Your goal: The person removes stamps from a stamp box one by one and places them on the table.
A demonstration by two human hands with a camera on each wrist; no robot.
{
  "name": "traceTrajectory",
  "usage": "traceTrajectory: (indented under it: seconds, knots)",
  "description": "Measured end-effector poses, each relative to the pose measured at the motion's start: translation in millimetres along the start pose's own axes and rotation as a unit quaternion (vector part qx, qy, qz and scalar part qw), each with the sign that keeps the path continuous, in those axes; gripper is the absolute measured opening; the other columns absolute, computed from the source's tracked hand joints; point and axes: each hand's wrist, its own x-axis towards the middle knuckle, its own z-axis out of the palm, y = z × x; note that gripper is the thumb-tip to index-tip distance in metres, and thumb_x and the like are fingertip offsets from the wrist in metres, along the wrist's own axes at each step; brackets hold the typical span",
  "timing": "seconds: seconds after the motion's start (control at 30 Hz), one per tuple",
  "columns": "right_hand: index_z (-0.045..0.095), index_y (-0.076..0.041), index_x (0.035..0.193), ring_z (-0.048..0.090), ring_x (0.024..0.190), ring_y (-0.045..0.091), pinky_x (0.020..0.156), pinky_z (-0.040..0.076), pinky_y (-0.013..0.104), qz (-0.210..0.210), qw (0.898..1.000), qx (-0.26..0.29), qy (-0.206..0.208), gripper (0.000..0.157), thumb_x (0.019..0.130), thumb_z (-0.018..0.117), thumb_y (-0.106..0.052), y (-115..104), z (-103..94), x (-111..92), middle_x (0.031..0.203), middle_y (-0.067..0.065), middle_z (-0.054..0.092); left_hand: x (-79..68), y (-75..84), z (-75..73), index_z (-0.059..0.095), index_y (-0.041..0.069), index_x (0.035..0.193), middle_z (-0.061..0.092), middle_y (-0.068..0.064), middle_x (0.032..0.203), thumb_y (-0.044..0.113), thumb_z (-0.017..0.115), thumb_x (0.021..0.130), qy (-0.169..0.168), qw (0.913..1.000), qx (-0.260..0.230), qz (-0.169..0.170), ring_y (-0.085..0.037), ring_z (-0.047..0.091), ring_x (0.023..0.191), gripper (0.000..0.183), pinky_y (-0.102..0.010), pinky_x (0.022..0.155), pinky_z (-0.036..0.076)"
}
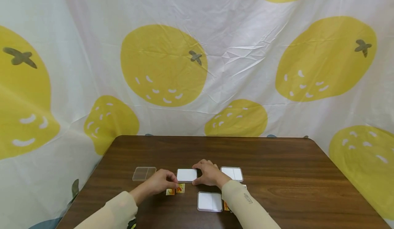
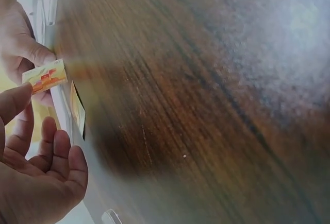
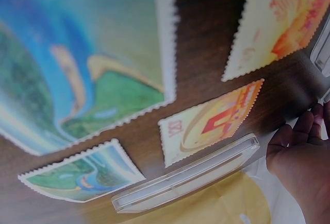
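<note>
In the left wrist view, my left hand [image 2: 44,177] pinches a small orange-and-cream postage stamp [image 2: 45,76] between thumb and forefinger, its other fingers loosely curled. The head view has the left hand [image 1: 161,181] near the front left corner of a white-backed clear case [image 1: 186,175]. My right hand [image 1: 209,172] holds that case at its right end, thumb at the near corner and forefinger at the far one. A second stamp [image 1: 170,191] lies on the table under the left fingers; it appears edge-on as a yellowish stamp [image 2: 77,110] in the left wrist view.
A clear case [image 1: 144,174] lies at the left, a white-backed one [image 1: 232,173] beyond the right wrist, and another [image 1: 209,201] nearer. Blue-green stamps [image 3: 85,172] and orange stamps [image 3: 211,121] lie below the right forearm. A fruit-print cloth [image 1: 234,68] hangs behind the table [image 1: 295,174].
</note>
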Motion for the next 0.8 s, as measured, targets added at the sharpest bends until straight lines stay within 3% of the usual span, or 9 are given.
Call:
traceTrajectory:
  seconds: [0.43, 0.8]
  knots:
    - [0.063, -0.014, 0.130, 0.046, 0.125, 0.031, 0.101, 0.035, 0.052, -0.003, 1.000, -0.003, 0.004, 0.059, 0.080, 0.083, -0.037, -0.9, -0.2, -1.6, 0.132, 0.009, 0.053, 6.6, 0.9, 3.0, 0.069, 0.011, 0.076, 0.057, 0.003, 0.078, 0.011, 0.079, 0.082, 0.012, 0.9954, 0.094, 0.011, -0.014, 0.050, 0.075, 0.012, -0.034, 0.069, 0.043]
    - [0.063, -0.015, 0.131, 0.046, 0.125, 0.030, 0.102, 0.035, 0.051, 0.002, 1.000, 0.000, 0.004, 0.059, 0.080, 0.083, -0.038, -0.9, 0.3, -0.5, 0.132, 0.008, 0.053, 8.7, -0.1, 5.8, 0.069, 0.012, 0.075, 0.056, 0.004, 0.077, 0.010, 0.080, 0.081, 0.010, 0.9932, 0.115, 0.015, -0.014, 0.049, 0.073, 0.013, -0.033, 0.066, 0.043]
